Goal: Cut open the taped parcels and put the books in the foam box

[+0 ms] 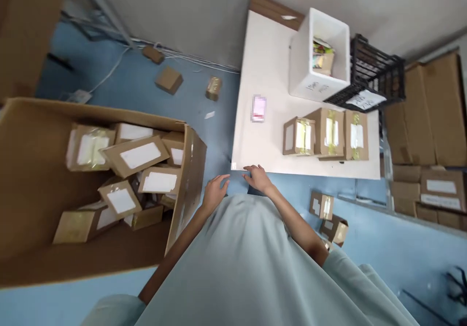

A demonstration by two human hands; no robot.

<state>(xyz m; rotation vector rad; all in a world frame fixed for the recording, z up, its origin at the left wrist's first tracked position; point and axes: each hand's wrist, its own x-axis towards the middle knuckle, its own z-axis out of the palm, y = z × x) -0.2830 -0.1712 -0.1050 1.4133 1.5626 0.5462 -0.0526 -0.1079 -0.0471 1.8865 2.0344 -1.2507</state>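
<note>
My left hand (214, 193) hangs in front of my body with its fingers spread and nothing in it. It is between the big cardboard box (195, 163) on the left and the white table (270, 155). At the table's front edge is my right hand (258, 178), fingers apart and bare; whether it touches the edge I cannot tell. Several taped parcels with white labels, such as one on top of the pile (136, 155), lie jumbled inside the big box. On the table stand three taped cartons (330, 134) in a row.
Behind the cartons are a white foam box (302, 78) holding packets and a black plastic crate (377, 73). A blurred pink-white item (259, 109) lies on the table. Small boxes (169, 80) sit on the blue floor, others (321, 205) lie right of me. Stacked cartons (430, 117) line the right.
</note>
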